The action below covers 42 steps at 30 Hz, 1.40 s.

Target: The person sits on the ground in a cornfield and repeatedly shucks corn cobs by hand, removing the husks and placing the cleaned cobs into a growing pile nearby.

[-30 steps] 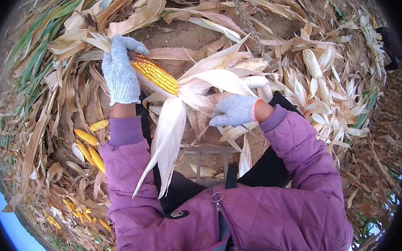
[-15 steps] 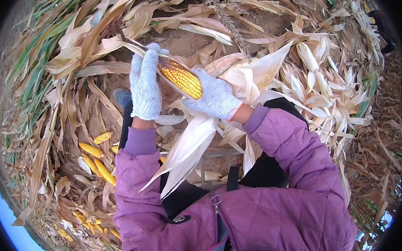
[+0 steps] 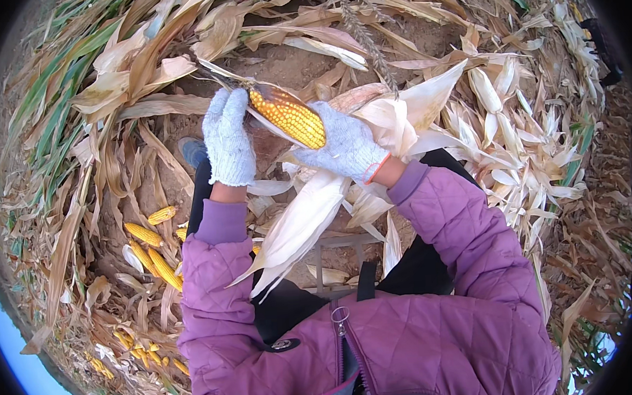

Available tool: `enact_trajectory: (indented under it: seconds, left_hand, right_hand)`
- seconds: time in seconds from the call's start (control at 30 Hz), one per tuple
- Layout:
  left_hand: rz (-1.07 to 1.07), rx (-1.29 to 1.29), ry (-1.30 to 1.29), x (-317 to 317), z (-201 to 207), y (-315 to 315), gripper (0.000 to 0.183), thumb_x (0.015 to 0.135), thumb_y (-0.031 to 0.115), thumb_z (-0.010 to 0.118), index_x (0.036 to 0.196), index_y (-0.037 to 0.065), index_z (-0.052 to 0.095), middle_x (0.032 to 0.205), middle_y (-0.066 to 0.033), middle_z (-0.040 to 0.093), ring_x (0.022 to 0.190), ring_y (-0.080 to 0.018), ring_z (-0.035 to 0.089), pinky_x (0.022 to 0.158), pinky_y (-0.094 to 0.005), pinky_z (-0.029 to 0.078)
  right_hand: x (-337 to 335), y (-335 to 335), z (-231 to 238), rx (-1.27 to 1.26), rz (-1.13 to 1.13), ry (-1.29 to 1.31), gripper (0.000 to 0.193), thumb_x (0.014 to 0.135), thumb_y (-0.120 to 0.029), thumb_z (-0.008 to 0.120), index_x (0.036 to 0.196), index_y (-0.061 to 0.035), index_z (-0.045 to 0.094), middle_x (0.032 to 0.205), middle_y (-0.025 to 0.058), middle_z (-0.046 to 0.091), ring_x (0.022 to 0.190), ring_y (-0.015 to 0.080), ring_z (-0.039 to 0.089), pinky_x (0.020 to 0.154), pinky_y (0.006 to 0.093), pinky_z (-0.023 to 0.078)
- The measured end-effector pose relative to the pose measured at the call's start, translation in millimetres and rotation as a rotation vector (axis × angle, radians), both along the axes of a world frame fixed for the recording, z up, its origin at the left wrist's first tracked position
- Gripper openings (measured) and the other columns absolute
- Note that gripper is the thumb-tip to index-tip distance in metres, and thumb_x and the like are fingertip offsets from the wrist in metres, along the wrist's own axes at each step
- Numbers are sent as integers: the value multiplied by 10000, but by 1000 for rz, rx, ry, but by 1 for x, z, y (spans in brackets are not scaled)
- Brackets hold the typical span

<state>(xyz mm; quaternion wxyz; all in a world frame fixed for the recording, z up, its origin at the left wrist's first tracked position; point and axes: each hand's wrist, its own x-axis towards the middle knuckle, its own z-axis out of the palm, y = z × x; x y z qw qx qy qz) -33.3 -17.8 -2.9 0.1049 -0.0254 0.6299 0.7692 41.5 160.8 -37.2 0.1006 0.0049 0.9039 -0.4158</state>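
Note:
A yellow ear of corn, its tip brown, lies partly bared in front of me, tip toward the upper left. My right hand, in a pale knitted glove, is closed round its lower end. Loose pale husk leaves hang below that hand, and more spread out to its right. My left hand, gloved too, is beside the tip with its fingers bent together at the husk edge there. What lies between those fingers is mostly hidden.
Bared yellow ears lie on the ground to my left, with a further heap of ears nearer the lower left. Pale husks are piled on the right. Dry stalks and leaves surround the bare soil ahead.
The ear and my right hand have shifted slightly right and up. My left fingers have come down from over the tip to its left side, showing more of the brown end.

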Motion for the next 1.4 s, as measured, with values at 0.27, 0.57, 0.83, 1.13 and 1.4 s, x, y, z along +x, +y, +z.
enact_trajectory:
  seconds: [0.27, 0.57, 0.83, 1.13, 1.4]
  left_hand:
    - [-10, -119, -32, -1, 8, 2, 236, 916, 229, 643, 982, 7, 690, 866, -23, 662, 771, -99, 583, 711, -231, 451]
    - [-4, 412, -397, -1, -10, 5, 242, 964, 239, 588, 1020, 8, 630, 965, -121, 673, 865, -228, 669, 838, -372, 561]
    - [18, 626, -565, 21, -22, 12, 264, 972, 266, 583, 1105, 38, 587, 1034, -106, 640, 909, -231, 642, 810, -382, 561]
    - [565, 171, -447, -41, -48, -73, 195, 961, 272, 590, 1038, 94, 607, 931, -50, 664, 728, -179, 623, 504, -284, 482]
    - [269, 246, -217, -26, -12, -59, 215, 949, 244, 620, 1059, 61, 613, 917, -58, 668, 711, -164, 616, 483, -290, 453]
  right_hand:
    - [4, 2, -2, 145, 68, 93, 762, 750, -481, 748, 1316, -64, 454, 1143, 202, 625, 1022, 366, 637, 860, 430, 519]
    - [-1, 1, 1, -2, 27, 112, 804, 760, -500, 732, 1364, -58, 439, 1264, 168, 576, 1157, 321, 578, 954, 385, 477]
    - [-8, 5, -5, -510, -334, 47, 564, 841, -468, 694, 1114, 15, 587, 990, 168, 662, 916, 310, 655, 789, 381, 503]
    - [-47, 103, -5, -1422, -1241, 259, 428, 910, -371, 659, 1170, -58, 528, 959, 50, 608, 857, 204, 613, 752, 368, 522]
    - [-38, 124, 2, -1412, -1196, 309, 320, 922, -318, 657, 1084, -73, 530, 952, 87, 603, 888, 253, 620, 852, 427, 538]
